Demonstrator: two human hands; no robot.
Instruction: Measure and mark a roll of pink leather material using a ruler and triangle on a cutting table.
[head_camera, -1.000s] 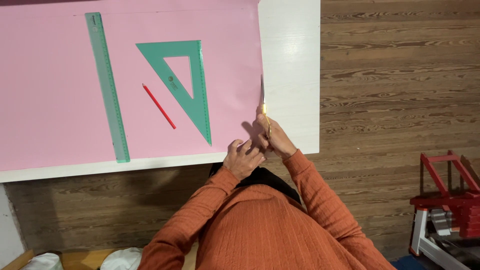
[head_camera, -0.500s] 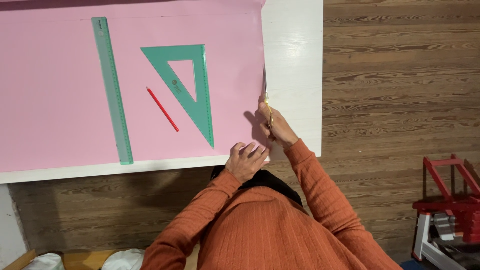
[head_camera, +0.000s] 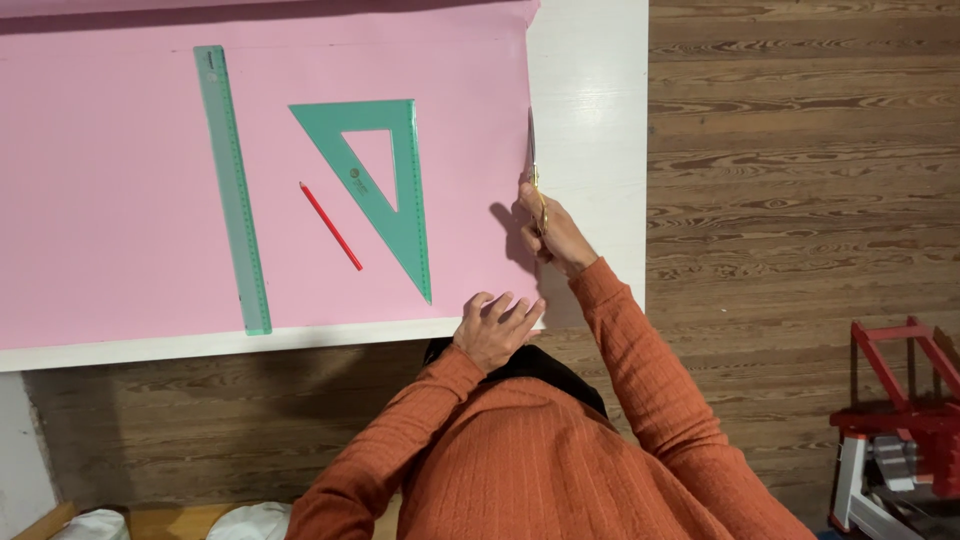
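Scissors (head_camera: 534, 165) sit in your right hand (head_camera: 553, 232), fingers closed around the handles, blades along the right edge of the pink paper sheet (head_camera: 120, 200) on the white bench (head_camera: 595, 110). Your left hand (head_camera: 497, 328) presses flat, fingers spread, on the sheet's near right corner. How far the blades gape is hard to tell. A green ruler (head_camera: 233, 190), green set square (head_camera: 375, 185) and red pencil (head_camera: 330, 226) lie on the sheet.
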